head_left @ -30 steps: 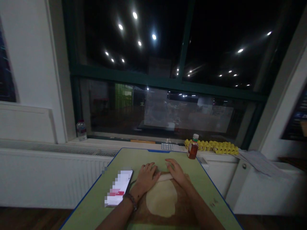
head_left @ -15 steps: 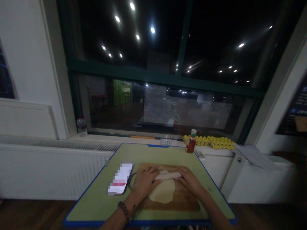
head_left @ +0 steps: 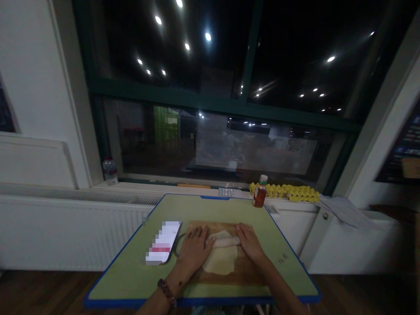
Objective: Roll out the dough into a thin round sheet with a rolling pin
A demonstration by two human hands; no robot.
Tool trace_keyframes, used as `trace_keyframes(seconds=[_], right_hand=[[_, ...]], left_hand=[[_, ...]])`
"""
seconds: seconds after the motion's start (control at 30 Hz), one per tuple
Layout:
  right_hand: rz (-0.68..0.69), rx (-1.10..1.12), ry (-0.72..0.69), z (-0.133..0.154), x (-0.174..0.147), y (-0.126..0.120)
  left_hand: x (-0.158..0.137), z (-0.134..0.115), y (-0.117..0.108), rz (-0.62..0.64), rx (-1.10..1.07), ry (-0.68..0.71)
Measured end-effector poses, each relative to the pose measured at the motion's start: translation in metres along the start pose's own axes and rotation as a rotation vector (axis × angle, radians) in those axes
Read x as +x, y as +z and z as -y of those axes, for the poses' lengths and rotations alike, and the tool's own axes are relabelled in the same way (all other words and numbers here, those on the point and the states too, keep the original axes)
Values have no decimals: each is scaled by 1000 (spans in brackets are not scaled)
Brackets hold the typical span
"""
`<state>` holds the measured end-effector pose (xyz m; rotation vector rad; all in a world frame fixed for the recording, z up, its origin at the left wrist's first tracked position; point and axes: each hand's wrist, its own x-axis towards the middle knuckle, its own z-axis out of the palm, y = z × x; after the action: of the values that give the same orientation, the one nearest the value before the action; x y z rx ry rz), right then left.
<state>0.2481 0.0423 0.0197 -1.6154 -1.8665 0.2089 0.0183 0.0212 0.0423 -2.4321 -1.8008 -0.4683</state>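
A flat sheet of pale dough (head_left: 220, 261) lies on a wooden board (head_left: 247, 275). Across its upper part rests a pale rolling pin (head_left: 226, 242), with dough showing on both its far and near sides. My left hand (head_left: 196, 246) covers the pin's left end, palm down, its fingers reaching forward and its thumb along the near side. On the right end, my right hand (head_left: 249, 243) has its fingers bent over the pin. Both pin ends are hidden beneath the hands.
Left of the board lies a phone (head_left: 163, 242) on the green table (head_left: 131, 280). A bottle of reddish liquid (head_left: 260, 191) stands at the table's far right corner. Beyond are yellow egg trays (head_left: 292, 192), a clear bottle (head_left: 110, 170) and a radiator (head_left: 72, 234).
My left hand's fingers now stretch out flatter over the pin's end. The right hand has shifted slightly left with the pin, and the view has tilted a little.
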Motion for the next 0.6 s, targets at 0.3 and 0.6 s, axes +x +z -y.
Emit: trace_keyframes(seconds=[0.3, 0.6], right_hand=[[86, -469, 5, 21, 14, 8], [163, -522, 43, 27, 51, 24]], left_hand=[[-3, -2, 8, -45, 40, 15], [40, 11, 7, 25, 54, -59]])
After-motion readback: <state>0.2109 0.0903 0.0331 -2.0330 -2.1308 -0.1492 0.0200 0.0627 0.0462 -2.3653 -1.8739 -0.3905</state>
